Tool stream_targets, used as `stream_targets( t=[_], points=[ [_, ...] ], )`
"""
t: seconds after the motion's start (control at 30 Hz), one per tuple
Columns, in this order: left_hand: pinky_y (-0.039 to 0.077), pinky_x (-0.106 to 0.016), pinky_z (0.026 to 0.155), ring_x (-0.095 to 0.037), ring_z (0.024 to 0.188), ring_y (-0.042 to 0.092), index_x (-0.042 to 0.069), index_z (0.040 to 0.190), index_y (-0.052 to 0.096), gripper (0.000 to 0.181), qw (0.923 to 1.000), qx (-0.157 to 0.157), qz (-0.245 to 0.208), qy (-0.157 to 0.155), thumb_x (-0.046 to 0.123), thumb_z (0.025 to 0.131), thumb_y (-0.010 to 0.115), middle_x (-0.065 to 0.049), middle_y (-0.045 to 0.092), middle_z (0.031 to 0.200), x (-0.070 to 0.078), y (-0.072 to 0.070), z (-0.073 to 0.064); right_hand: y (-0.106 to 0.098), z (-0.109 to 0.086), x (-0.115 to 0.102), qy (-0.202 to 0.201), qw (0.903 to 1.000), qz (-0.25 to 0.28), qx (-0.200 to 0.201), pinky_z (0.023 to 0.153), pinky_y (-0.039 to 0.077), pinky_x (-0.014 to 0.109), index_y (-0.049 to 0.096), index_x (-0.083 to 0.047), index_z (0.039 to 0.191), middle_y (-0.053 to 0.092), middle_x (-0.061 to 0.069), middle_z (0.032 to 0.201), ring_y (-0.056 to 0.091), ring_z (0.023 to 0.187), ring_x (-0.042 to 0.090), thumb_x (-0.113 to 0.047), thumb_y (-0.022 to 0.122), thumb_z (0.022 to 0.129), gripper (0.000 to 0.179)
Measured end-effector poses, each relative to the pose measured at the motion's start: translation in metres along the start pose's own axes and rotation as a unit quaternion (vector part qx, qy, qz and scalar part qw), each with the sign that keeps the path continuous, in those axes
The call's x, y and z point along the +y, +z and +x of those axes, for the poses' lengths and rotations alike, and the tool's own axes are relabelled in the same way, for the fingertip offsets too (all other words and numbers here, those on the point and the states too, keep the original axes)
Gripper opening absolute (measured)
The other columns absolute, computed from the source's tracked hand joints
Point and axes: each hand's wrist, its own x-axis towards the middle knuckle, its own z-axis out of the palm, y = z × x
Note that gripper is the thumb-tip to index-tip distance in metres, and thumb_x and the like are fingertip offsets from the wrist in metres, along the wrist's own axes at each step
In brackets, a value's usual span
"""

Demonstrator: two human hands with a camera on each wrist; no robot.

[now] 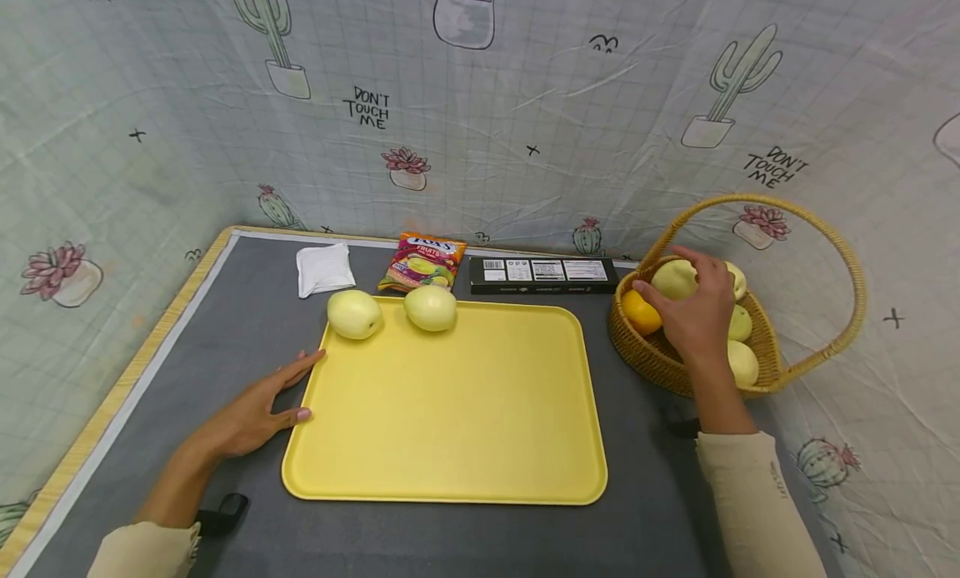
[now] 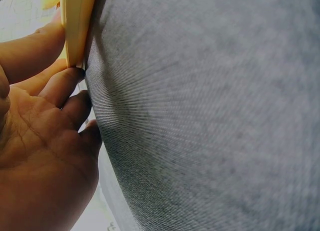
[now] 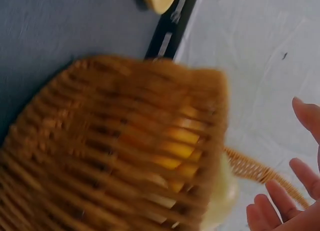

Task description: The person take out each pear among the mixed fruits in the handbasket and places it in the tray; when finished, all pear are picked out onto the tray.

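The right grip, empty and loosely spread, hovers over the basket; 1 pale fruit lies just beneath; the left grip (relaxed, farther off) touches the tray.

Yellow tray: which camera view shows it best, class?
The head view: it takes in nearly the whole tray from above. The left wrist view shows only a strip of its side at the left hand; the right wrist view, only a small piece at the top.
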Motion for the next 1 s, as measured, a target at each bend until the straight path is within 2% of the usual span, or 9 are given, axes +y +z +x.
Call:
stream_targets(
  t=[0.23, 0.43, 0.67, 0.9, 1.0],
  points=[
    [0.021, -0.082, 0.113, -0.062, 0.158, 0.014, 0.013, 0.169, 0.028, 0.091, 1.0000, 0.001, -0.001, 0.004, 0.021, 0.094, 0.080, -0.033, 0.023, 0.172, -0.001, 0.000, 0.000, -0.005, 0.010, 0.021, 0.068, 0.9971, -0.031, -0.011, 0.113, 0.030, 0.065, 0.064, -0.017, 0.148, 0.053, 0.026, 0.146, 0.041, 0.139, 0.047, -0.035, 0.092, 0.084, 0.072],
    [0.021, -0.083, 0.114, -0.063, 0.157, 0.014, 0.012, 0.169, 0.029, 0.091, 1.0000, 0.004, 0.000, 0.002, 0.020, 0.094, 0.080, -0.033, 0.024, 0.172, -0.002, 0.000, -0.001, -0.007, 0.016, 0.031, 0.115, 0.9903, -0.063, -0.045, 0.110, 0.032, 0.065, 0.057, -0.018, 0.155, 0.047, 0.029, 0.153, 0.037, 0.142, 0.051, -0.043, 0.089, 0.086, 0.080],
    [0.020, -0.084, 0.115, -0.063, 0.157, 0.014, 0.011, 0.168, 0.030, 0.091, 1.0000, 0.004, 0.003, -0.002, 0.021, 0.093, 0.081, -0.033, 0.024, 0.171, -0.001, 0.000, -0.001, -0.006, 0.023, 0.038, 0.130, 0.9852, -0.088, -0.070, 0.110, 0.032, 0.066, 0.053, -0.016, 0.158, 0.047, 0.030, 0.155, 0.037, 0.143, 0.053, -0.048, 0.086, 0.087, 0.084],
    [0.020, -0.084, 0.115, -0.063, 0.157, 0.015, 0.011, 0.169, 0.030, 0.092, 1.0000, 0.004, 0.003, -0.007, 0.021, 0.093, 0.081, -0.034, 0.022, 0.172, -0.001, 0.000, -0.001, -0.001, 0.029, 0.041, 0.140, 0.9797, -0.108, -0.095, 0.117, 0.026, 0.070, 0.048, -0.015, 0.161, 0.044, 0.032, 0.155, 0.034, 0.147, 0.055, -0.045, 0.086, 0.087, 0.088],
    [0.020, -0.084, 0.115, -0.063, 0.157, 0.014, 0.010, 0.168, 0.030, 0.091, 1.0000, 0.005, 0.001, -0.005, 0.021, 0.093, 0.081, -0.034, 0.023, 0.172, -0.002, 0.000, -0.001, 0.001, 0.029, 0.043, 0.145, 0.9791, -0.107, -0.094, 0.117, 0.027, 0.069, 0.048, -0.015, 0.161, 0.043, 0.032, 0.157, 0.035, 0.147, 0.054, -0.044, 0.087, 0.087, 0.088]
  ],
)
